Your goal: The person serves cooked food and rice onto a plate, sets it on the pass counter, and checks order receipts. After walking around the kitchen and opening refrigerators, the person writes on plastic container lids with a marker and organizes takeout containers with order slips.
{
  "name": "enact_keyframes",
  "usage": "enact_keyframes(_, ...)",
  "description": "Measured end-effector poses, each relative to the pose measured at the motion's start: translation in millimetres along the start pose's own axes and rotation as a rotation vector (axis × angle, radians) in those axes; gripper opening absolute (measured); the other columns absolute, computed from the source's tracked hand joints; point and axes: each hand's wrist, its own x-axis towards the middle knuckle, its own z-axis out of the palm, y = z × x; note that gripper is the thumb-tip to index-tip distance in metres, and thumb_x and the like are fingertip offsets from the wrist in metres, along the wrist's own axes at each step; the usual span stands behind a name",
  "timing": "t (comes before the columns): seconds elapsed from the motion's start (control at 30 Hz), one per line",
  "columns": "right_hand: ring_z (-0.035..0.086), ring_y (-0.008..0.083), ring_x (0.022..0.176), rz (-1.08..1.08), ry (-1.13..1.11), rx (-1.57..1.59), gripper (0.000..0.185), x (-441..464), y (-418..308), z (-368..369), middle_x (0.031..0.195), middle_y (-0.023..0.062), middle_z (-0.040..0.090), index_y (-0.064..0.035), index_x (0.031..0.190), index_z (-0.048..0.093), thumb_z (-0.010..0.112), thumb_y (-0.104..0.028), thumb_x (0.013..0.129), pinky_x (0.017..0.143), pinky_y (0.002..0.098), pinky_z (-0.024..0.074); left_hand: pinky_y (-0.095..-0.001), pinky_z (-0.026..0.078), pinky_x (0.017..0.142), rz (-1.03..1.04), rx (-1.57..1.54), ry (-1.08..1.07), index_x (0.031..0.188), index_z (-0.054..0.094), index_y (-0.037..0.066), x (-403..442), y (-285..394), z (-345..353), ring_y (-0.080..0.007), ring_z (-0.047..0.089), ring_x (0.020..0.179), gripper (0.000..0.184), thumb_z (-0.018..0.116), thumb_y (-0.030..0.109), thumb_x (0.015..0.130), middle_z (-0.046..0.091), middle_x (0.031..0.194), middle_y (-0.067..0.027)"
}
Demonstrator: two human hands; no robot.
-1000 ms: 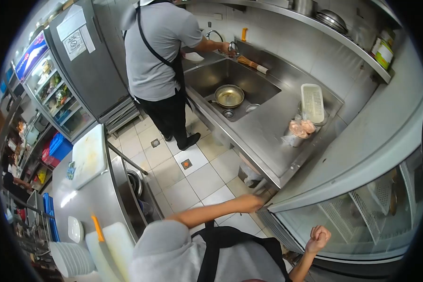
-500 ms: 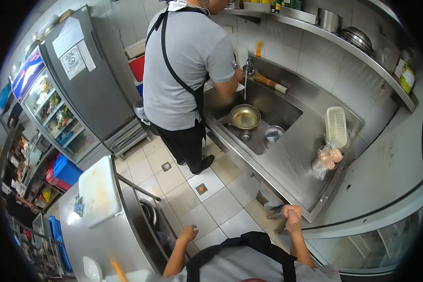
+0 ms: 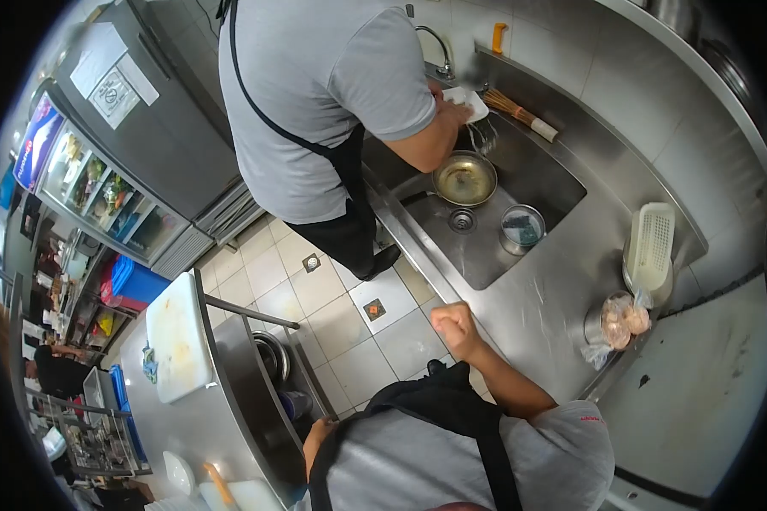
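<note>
My right hand point(image 3: 456, 328) is closed in a fist beside the front edge of the steel sink counter point(image 3: 533, 328), with nothing visible in it. My left hand point(image 3: 318, 436) hangs low by the worktable's side, partly covered by my apron; its fingers are too hidden to read. In the sink basin point(image 3: 541, 175) lie a frying pan point(image 3: 464, 179) and a round metal container point(image 3: 521, 230) with a bluish thing inside. Across from me, a co-worker in a grey shirt point(image 3: 315, 85) holds a white dish point(image 3: 466, 104) over the sink, water running off it.
To my left stands a steel worktable point(image 3: 256, 409) bearing a white cutting board point(image 3: 177, 336) and an orange-handled tool point(image 3: 219, 485). A white plastic basket point(image 3: 652, 243) and a bagged container point(image 3: 618, 319) sit on the counter's right end. A bundled-stick brush point(image 3: 520, 111) rests behind the basin.
My view has moved closer to the sink. My right fist has come up and inward to the counter edge, while my left hand has dropped back beside my body. The co-worker leans further over the basin.
</note>
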Motion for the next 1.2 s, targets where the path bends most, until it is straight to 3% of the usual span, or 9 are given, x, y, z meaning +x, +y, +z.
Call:
enact_keyframes(0.07,0.028,0.0114,0.044,0.012,0.082,0.064,0.021,17.8,15.0,-23.2,0.047,0.0057,0.029,0.0001,0.053,0.032,0.037,-0.012,0.070,0.042,0.0299,0.0226,-0.0330,0.046,0.080,0.097,0.065,-0.053,0.110,0.056,0.004,1.3,36.3,-6.5,-0.0284,0.059,0.094,0.039,0.060,0.024,0.076,0.062,0.097,-0.0180)
enact_keyframes(0.1,0.026,0.0097,0.046,0.047,0.111,0.115,0.022,25.5,19.2,-30.2,0.047,0.0023,0.028,-0.0017,0.051,0.031,0.037,-0.013,0.069,0.043,0.0284,0.0204,-0.0328,0.045,0.081,-0.052,-0.741,-0.093,0.110,0.055,0.001,-6.9,42.5,-12.2,-0.0266,0.058,0.097,0.038,0.060,0.021,0.078,0.061,0.098,-0.0190)
enact_keyframes(0.13,0.026,0.0097,0.046,0.054,0.085,0.116,0.022,33.5,21.7,-36.6,0.047,0.0023,0.028,-0.0017,0.051,0.031,0.037,-0.013,0.069,0.043,0.0284,0.0204,-0.0326,0.046,0.080,0.148,-0.613,0.063,0.109,0.055,-0.001,-1.6,56.0,-15.6,-0.0260,0.058,0.097,0.036,0.059,0.019,0.080,0.061,0.098,-0.0196)
enact_keyframes(0.2,0.025,0.0092,0.046,0.088,0.042,0.175,0.021,48.1,25.7,-45.4,0.047,0.0008,0.027,-0.0033,0.050,0.029,0.036,-0.014,0.068,0.043,0.0280,0.0189,-0.0337,0.047,0.075,0.141,-0.073,0.219,0.105,0.056,0.000,-16.4,133.1,-53.6,-0.0274,0.061,0.088,0.031,0.058,0.019,0.080,0.062,0.093,-0.0199)
enact_keyframes(0.43,0.030,0.0077,0.049,0.354,-0.116,0.088,0.042,106.4,55.5,-2.5,0.050,-0.0023,0.033,-0.0077,0.052,0.036,0.040,-0.032,0.086,0.046,0.0245,0.0218,-0.0336,0.046,0.079,0.004,-0.173,0.285,0.110,0.053,0.000,-29.0,141.0,-78.0,-0.0288,0.059,0.093,0.036,0.060,0.019,0.079,0.060,0.100,-0.0190)
enact_keyframes(0.67,0.034,0.0032,0.056,0.448,-0.490,0.005,0.027,170.0,62.8,79.5,0.058,-0.0032,0.041,-0.0023,0.064,0.049,0.051,-0.018,0.086,0.050,0.0216,0.0270,-0.0340,0.044,0.083,-0.222,-0.314,0.307,0.112,0.051,0.000,-35.2,126.1,-87.3,-0.0302,0.057,0.097,0.038,0.059,0.017,0.080,0.059,0.102,-0.0207)
enact_keyframes(0.77,0.036,0.0026,0.059,0.332,-0.521,0.029,0.010,198.3,66.9,124.2,0.065,-0.0048,0.042,-0.0013,0.085,0.053,0.055,-0.011,0.083,0.052,0.0201,0.0313,-0.0337,0.045,0.081,-0.223,-0.394,0.230,0.111,0.053,0.001,-12.0,117.5,-99.5,-0.0301,0.058,0.096,0.036,0.058,0.017,0.080,0.059,0.101,-0.0202)
enact_keyframes(1.07,0.041,0.0041,0.062,0.317,-0.826,-0.150,0.017,333.9,72.7,264.3,0.070,-0.0050,0.044,-0.0059,0.100,0.052,0.054,-0.012,0.084,0.058,0.0188,0.0351,-0.0347,0.046,0.078,0.236,-0.604,0.508,0.108,0.053,0.000,107.5,117.3,-259.8,-0.0306,0.058,0.093,0.028,0.053,0.011,0.083,0.058,0.102,-0.0196)
enact_keyframes(1.2,0.043,0.0047,0.062,0.244,-0.814,-0.027,0.017,401.1,64.5,349.1,0.071,-0.0028,0.047,-0.0033,0.101,0.051,0.052,-0.009,0.085,0.057,0.0188,0.0358,-0.0351,0.046,0.079,0.232,-0.568,0.559,0.109,0.053,0.001,134.3,111.3,-320.1,-0.0311,0.057,0.094,0.029,0.053,0.013,0.083,0.057,0.104,-0.0198)
